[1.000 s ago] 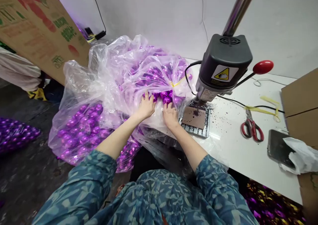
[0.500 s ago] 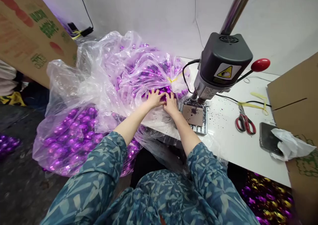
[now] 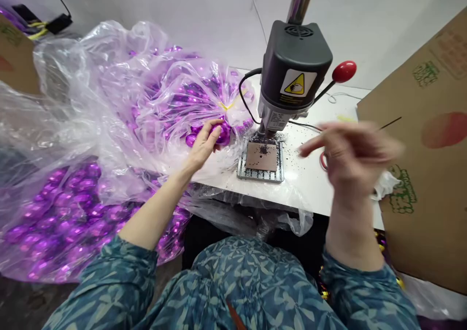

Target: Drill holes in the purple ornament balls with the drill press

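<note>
My left hand [image 3: 206, 144] is at the front of a clear plastic bag [image 3: 120, 67], its fingers curled around a shiny purple mirror ball [image 3: 224, 134]. More purple balls lie under and beside the fingers, partly hidden by them. The bag bulges with purple balls and is gathered with a yellow tie [image 3: 226, 107]. My right hand [image 3: 350, 157] is raised over the right side of the table, smeared by motion, so its fingers are unclear. Red-handled scissors [image 3: 323, 161] show only in part behind it.
A small drill press [image 3: 297, 70] with a red-knobbed lever [image 3: 344, 71] stands over a brown plate [image 3: 261, 157] strewn with dark shavings. Another bag of purple balls [image 3: 69, 218] hangs at the left. A cardboard box [image 3: 430, 174] and crumpled tissue [image 3: 385, 185] are at the right.
My right hand has left the purple balls and swung right, past the drill press. My left hand stays at the balls. The view has turned to the right.
</note>
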A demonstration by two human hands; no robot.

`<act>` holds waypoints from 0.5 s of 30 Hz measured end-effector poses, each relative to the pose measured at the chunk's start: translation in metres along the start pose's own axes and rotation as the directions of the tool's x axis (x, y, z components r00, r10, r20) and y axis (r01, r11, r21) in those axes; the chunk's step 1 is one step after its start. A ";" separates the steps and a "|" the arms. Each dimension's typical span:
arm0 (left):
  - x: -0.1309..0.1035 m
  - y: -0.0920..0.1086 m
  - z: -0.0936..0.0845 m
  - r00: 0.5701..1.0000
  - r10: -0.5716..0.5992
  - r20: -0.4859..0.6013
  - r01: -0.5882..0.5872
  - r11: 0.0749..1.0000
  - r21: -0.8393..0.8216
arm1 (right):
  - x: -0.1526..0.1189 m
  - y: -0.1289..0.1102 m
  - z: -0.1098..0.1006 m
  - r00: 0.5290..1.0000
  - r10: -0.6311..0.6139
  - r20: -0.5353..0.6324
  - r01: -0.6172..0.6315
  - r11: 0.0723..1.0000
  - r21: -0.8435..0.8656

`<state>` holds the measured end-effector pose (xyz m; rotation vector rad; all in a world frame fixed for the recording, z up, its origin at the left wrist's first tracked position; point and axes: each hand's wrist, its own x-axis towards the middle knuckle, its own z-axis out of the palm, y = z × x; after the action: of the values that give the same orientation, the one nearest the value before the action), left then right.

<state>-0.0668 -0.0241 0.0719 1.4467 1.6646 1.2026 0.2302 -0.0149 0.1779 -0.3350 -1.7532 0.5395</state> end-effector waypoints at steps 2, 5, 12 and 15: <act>-0.017 0.013 0.027 0.975 -0.118 0.189 0.183 0.909 -0.376 | 0.027 -0.002 -0.022 0.961 -0.041 -0.272 0.038 0.999 -0.014; -0.028 0.017 0.063 0.910 -0.190 0.369 0.398 0.650 -0.647 | 0.064 0.009 -0.037 0.861 0.093 -0.499 -0.136 0.989 -0.052; -0.019 -0.007 0.090 0.882 -0.242 0.404 0.471 0.487 -0.736 | 0.089 0.060 -0.043 0.909 0.253 -0.332 -0.315 0.938 -0.148; -0.017 -0.015 0.092 0.921 -0.241 0.308 0.391 0.553 -0.736 | 0.089 0.079 -0.041 0.961 0.243 -0.128 -0.270 0.925 -0.266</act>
<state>0.0126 -0.0185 0.0199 0.6153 0.9682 1.3011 0.2436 0.1035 0.2182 -0.7885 -1.7061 0.4505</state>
